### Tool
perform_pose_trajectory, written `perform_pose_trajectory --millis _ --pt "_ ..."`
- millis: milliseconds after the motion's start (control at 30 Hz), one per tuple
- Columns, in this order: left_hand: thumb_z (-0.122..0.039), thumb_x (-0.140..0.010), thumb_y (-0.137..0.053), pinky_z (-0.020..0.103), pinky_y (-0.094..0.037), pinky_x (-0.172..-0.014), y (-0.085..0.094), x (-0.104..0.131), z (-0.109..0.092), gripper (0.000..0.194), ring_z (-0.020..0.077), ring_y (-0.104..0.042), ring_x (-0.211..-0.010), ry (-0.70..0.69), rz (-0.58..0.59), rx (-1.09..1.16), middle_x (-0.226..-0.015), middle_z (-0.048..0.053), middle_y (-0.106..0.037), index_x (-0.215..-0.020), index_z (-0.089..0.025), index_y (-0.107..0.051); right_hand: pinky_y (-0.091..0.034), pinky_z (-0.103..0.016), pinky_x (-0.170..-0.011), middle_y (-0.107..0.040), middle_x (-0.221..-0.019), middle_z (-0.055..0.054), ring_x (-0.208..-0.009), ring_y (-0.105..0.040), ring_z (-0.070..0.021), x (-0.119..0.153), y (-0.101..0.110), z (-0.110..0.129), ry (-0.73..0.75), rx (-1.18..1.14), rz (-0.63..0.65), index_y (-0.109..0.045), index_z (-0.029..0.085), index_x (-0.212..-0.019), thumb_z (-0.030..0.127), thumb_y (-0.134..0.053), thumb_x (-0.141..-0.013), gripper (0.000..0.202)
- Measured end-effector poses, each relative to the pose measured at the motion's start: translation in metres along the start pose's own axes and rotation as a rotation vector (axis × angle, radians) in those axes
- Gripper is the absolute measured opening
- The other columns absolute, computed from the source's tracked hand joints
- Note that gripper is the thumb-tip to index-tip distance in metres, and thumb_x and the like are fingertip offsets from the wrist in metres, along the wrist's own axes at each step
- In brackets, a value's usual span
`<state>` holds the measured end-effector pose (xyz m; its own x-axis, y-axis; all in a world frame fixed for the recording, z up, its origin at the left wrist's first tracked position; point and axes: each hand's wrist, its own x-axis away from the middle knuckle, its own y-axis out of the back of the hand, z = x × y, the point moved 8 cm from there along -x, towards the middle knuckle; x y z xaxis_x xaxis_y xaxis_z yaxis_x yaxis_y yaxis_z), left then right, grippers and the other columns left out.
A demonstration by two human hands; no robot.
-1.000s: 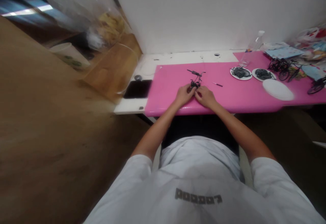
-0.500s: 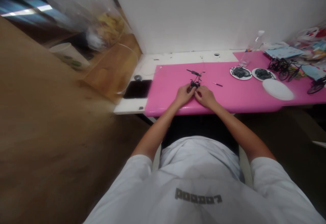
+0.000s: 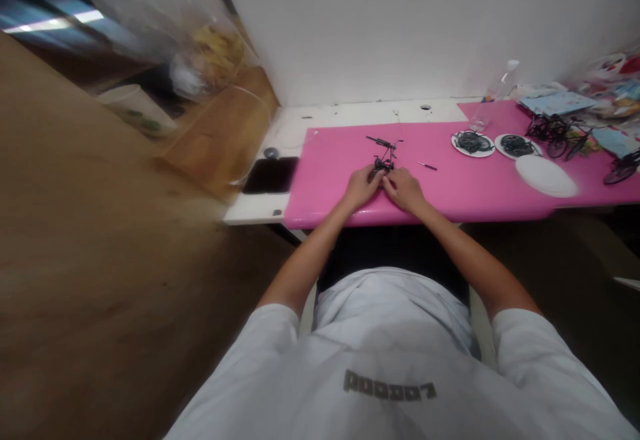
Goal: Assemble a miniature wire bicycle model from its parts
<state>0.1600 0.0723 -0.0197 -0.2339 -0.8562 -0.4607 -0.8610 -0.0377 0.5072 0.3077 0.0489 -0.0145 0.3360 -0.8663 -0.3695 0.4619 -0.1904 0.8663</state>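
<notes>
On the pink mat (image 3: 330, 160), a small black toy bicycle frame (image 3: 386, 155) lies with its handlebar end pointing away from me. My left hand (image 3: 363, 187) is closed around its near end from the left. From the other side, my right hand (image 3: 404, 189) pinches the same near end, fingertips almost meeting those of the left. The fingers hide the part between them. A small screwdriver (image 3: 427, 166) rests on the mat to the right of my hands.
Two white plates (image 3: 455, 149) of black parts lie to the right, by a stack of white plates (image 3: 545, 177). Finished-looking toy bicycles (image 3: 557, 140) and a clear bottle (image 3: 493, 100) stand behind. A dark tablet-like slab (image 3: 270, 175) lies left.
Almost nothing differs. My right hand's fingers have shifted very slightly at the near end of the toy bicycle frame.
</notes>
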Motion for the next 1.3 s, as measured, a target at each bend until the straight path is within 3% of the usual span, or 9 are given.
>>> perform_pose_trajectory --millis 133,400,667,967,1200,1300 --pt "-0.059 -0.114 -0.057 0.033 -0.053 -0.08 0.0005 0.0 0.0001 0.051 0.0229 -0.073 -0.084 -0.009 -0.007 0.034 -0.095 0.012 -0.082 -0.112 -0.014 -0.08 -0.053 -0.046 -0.091 -0.08 -0.122 -0.017 -0.118 -0.063 -0.0352 -0.0001 -0.0001 0.0004 0.006 -0.013 0.007 -0.075 0.022 -0.108 0.04 -0.039 -0.117 0.042" --pt "-0.056 -0.114 -0.058 0.032 -0.052 -0.08 0.001 0.0 -0.0003 0.046 0.0212 -0.072 -0.083 0.012 -0.008 0.041 -0.095 0.011 -0.082 -0.115 -0.016 -0.08 -0.053 -0.044 -0.088 -0.077 -0.113 -0.017 -0.111 -0.066 -0.0348 0.0007 0.0051 -0.0034 -0.054 -0.056 -0.045 -0.07 0.022 -0.109 0.04 -0.052 -0.109 0.025" --pt "-0.051 -0.114 -0.058 0.032 -0.049 -0.075 0.0008 0.0 -0.0021 0.042 0.0204 -0.069 -0.079 0.029 0.004 0.007 -0.095 0.011 -0.082 -0.113 -0.015 -0.079 -0.055 -0.047 -0.092 -0.078 -0.113 -0.017 -0.114 -0.065 -0.0355 -0.0004 0.0047 -0.005 -0.028 -0.04 -0.072 -0.073 0.023 -0.105 0.043 -0.037 -0.117 0.042" --pt "-0.052 -0.114 -0.059 0.031 -0.046 -0.074 0.0029 0.0007 -0.0028 0.042 0.0193 -0.068 -0.077 0.033 -0.023 -0.012 -0.092 0.009 -0.081 -0.113 -0.016 -0.08 -0.055 -0.045 -0.09 -0.077 -0.112 -0.016 -0.113 -0.067 -0.0352 0.0016 0.0087 -0.0023 -0.014 -0.095 -0.115 -0.07 0.023 -0.108 0.037 -0.055 -0.105 0.021" --pt "-0.051 -0.114 -0.06 0.032 -0.048 -0.075 0.0016 0.0004 -0.0016 0.041 0.0204 -0.069 -0.079 0.038 -0.013 -0.024 -0.095 0.01 -0.082 -0.114 -0.016 -0.081 -0.055 -0.051 -0.1 -0.079 -0.115 -0.018 -0.118 -0.065 -0.0364 0.0007 0.0085 -0.0016 -0.003 -0.069 -0.109 -0.072 0.024 -0.106 0.04 -0.041 -0.114 0.037" --pt "-0.051 -0.114 -0.061 0.032 -0.048 -0.076 0.0019 0.0002 -0.002 0.041 0.0206 -0.07 -0.079 0.032 -0.02 -0.008 -0.095 0.011 -0.082 -0.116 -0.016 -0.081 -0.055 -0.05 -0.095 -0.078 -0.114 -0.018 -0.117 -0.066 -0.0368 0.0013 0.0095 -0.0038 -0.035 -0.076 -0.124 -0.071 0.023 -0.106 0.041 -0.046 -0.111 0.031"
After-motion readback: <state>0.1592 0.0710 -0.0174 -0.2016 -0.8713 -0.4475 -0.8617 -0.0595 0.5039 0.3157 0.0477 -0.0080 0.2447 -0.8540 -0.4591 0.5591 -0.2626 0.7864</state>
